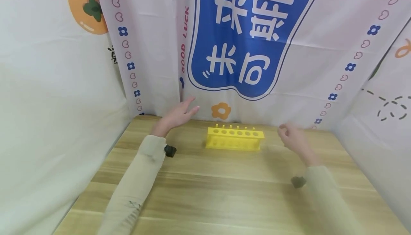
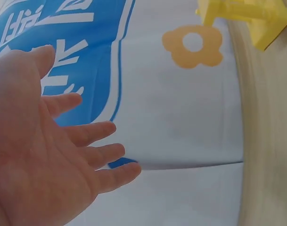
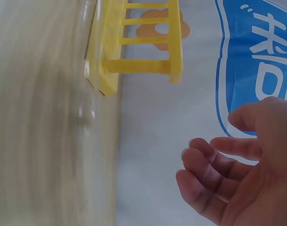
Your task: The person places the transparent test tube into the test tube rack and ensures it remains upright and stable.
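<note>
A yellow test tube rack [image 1: 234, 138] stands upright near the back of the wooden table, with a row of round holes along its top and short pegs behind them. To its left my left hand [image 1: 178, 116] is raised, fingers spread and holding nothing; its bare palm fills the left of the left wrist view. My right hand [image 1: 293, 140] hovers to the right of the rack. In the right wrist view its fingers [image 3: 200, 165] are loosely bent, with nothing between them, apart from the rack's end.
The wooden table [image 1: 205, 192] stretches toward me. A printed white cloth [image 1: 154, 49] with a blue panel hangs behind it, and white cloth walls close off both sides. Faint shiny glints show on the table near the rack in the right wrist view.
</note>
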`<state>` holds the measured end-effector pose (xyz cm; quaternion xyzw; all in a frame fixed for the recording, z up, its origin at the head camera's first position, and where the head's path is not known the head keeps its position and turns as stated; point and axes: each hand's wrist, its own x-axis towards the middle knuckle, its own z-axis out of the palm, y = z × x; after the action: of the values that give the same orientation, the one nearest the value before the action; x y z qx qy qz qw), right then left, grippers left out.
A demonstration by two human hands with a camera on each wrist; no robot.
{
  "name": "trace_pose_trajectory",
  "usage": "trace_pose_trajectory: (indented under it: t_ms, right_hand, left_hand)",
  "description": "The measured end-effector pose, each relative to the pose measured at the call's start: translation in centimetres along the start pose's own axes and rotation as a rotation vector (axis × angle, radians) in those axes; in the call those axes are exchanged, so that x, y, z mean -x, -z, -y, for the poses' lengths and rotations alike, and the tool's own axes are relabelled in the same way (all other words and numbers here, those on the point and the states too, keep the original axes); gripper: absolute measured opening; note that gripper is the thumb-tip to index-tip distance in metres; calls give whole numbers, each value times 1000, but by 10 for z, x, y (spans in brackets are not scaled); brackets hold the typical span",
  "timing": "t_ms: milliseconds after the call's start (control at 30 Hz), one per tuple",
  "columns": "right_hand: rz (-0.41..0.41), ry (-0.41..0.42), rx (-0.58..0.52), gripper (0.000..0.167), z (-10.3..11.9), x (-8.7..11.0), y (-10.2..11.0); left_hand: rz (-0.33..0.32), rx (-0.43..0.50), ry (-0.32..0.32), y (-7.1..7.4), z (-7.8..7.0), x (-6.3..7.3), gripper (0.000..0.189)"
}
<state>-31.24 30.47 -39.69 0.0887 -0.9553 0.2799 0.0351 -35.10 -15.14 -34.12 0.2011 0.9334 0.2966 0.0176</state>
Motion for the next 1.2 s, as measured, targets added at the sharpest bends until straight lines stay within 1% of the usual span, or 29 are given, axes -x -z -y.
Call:
trace_pose_trajectory:
  t_ms: [100, 200, 267, 400, 500, 600, 700, 867, 1033, 1133, 1200]
  right_hand:
    - [15, -21, -22, 56, -3, 3, -8]
    - [-2, -17, -37, 52, -5, 3, -17]
    - [-4, -26, -52, 50, -6, 3, -21]
    - [-9, -45, -57, 47, -6, 2, -28]
    - [-25, -55, -39, 42, -7, 2, -31]
    - [-41, -70, -25, 39, -8, 1, -34]
    - [-20, -92, -25, 42, -10, 0, -39]
    - [25, -122, -7, 39, -18, -2, -50]
    - [99, -177, -22, 38, -21, 4, -57]
    - [104, -189, -18, 39, -20, 5, -58]
    - [110, -198, -16, 39, -20, 6, -58]
  left_hand:
    - [11, 29, 32, -10, 5, 1, 75]
    - [29, 73, 68, -20, 10, 2, 77]
    - [34, 107, 75, -27, 13, 1, 78]
    - [38, 166, 54, -45, 16, 0, 78]
    - [50, 184, 45, -59, 19, -2, 79]
    - [56, 211, 44, -71, 21, -2, 79]
    - [54, 258, 49, -78, 21, -2, 74]
    - [45, 303, 20, -90, 25, -2, 67]
    - [44, 346, 7, -103, 29, 0, 64]
    - [29, 379, -10, -111, 30, 0, 63]
    - [17, 384, -11, -117, 32, 1, 62]
